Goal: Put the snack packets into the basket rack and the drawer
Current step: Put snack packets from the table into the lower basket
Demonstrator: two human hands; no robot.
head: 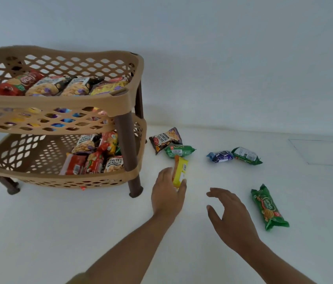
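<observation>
Left hand (168,193) grips the yellow packet (180,170) just right of the basket rack (59,103), long axis pointing away. Its fingers are mostly hidden. Right hand (230,217) hovers, spread wide.

It looks like a home: a plastic basket rack (59,111) of snack packets (75,87) stands on a white counter (59,222) against a bare wall (223,58).

Bare white tabletop (79,232) lies open in front of the basket rack (59,103) and between the left hand (168,193) and right hand (231,218). The rack's brown front leg (127,148) stands across the near corner of its lower tier, just left of a cluster of packets, the salted peanuts packet (165,139) among them. A long green biscuit packet (269,208) lies just right of the right hand, with open surface beyond it.
</observation>
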